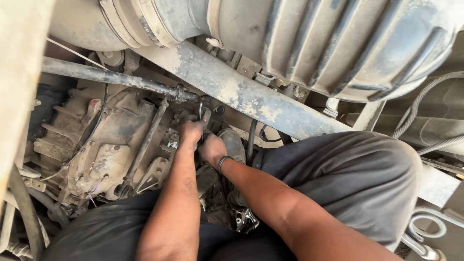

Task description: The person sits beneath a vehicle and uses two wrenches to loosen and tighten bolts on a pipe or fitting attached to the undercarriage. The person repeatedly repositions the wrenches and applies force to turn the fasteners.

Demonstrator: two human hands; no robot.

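Both forearms reach down and forward between the knees. The left hand (190, 131) is curled around a small metal bracket (205, 115) beside the dusty gearbox casing (113, 140); the right hand (212, 149) is closed just beside it, its grip hidden. Beyond runs a scuffed steel beam (251, 96) under a ribbed grey tank (338, 43).
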